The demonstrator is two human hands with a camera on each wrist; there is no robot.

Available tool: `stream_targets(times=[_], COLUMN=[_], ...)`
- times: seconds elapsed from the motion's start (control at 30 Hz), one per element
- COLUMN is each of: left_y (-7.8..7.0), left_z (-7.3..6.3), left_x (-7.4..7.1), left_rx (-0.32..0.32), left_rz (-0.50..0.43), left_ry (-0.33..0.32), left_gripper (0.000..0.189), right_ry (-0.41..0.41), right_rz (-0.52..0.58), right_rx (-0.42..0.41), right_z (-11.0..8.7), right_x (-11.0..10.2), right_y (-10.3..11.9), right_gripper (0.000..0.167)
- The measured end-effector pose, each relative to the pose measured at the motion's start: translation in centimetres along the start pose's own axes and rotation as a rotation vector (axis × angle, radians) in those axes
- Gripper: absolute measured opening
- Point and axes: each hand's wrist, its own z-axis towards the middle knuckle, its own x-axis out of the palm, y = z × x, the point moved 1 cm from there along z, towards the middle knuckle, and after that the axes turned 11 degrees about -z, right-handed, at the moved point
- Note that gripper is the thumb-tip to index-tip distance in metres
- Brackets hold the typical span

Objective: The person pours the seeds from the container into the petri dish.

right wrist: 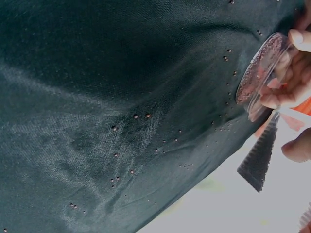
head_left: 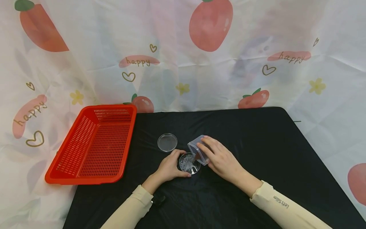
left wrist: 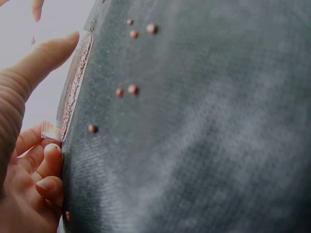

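Observation:
A round clear petri dish [head_left: 188, 164] sits on the black cloth, with a layer of tiny beads [left wrist: 75, 92] in it. My left hand [head_left: 169, 166] grips its rim from the left, thumb on the near side and fingers on the far side. Above the dish's right edge, my right hand [head_left: 224, 159] holds a clear plastic box [head_left: 195, 143] tilted with its mouth toward the dish. Inside the box shows a brownish heap [head_left: 198, 156]; the right wrist view shows it as a dark grainy wedge [right wrist: 260, 158].
Behind the dish lies a round clear lid [head_left: 167, 142]. A red slotted basket [head_left: 125, 159] stands at the left of the table. Stray beads [left wrist: 133, 89] are scattered over the black cloth [head_left: 246, 133]. A printed curtain [head_left: 177, 63] hangs along the table's back edge.

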Motion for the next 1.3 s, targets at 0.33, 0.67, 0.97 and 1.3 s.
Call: stream_targets(times=[0.33, 0.67, 0.97, 1.3], left_y=[-0.24, 0.09, 0.13, 0.11], left_z=[-0.2, -0.3, -0.34, -0.01], left_x=[-0.08, 0.07, 0.14, 0.1], left_rx=[0.008, 0.004, 0.007, 0.015], left_rz=[0.004, 0.002, 0.002, -0.012], left_ry=[-0.009, -0.012, -0.015, -0.016], left_gripper=[0.091, 0.091, 0.091, 0.09], right_ry=[0.004, -0.006, -0.018, 0.009], right_rz=[0.008, 0.008, -0.001, -0.014], right_rx=[0.001, -0.006, -0.023, -0.021], right_z=[0.1, 0.14, 0.22, 0.33], right_x=[0.01, -0.16, -0.26, -0.61], right_y=[0.14, 0.13, 0.01, -0.25], right_gripper=[0.077, 0.076, 0.077, 0.077])
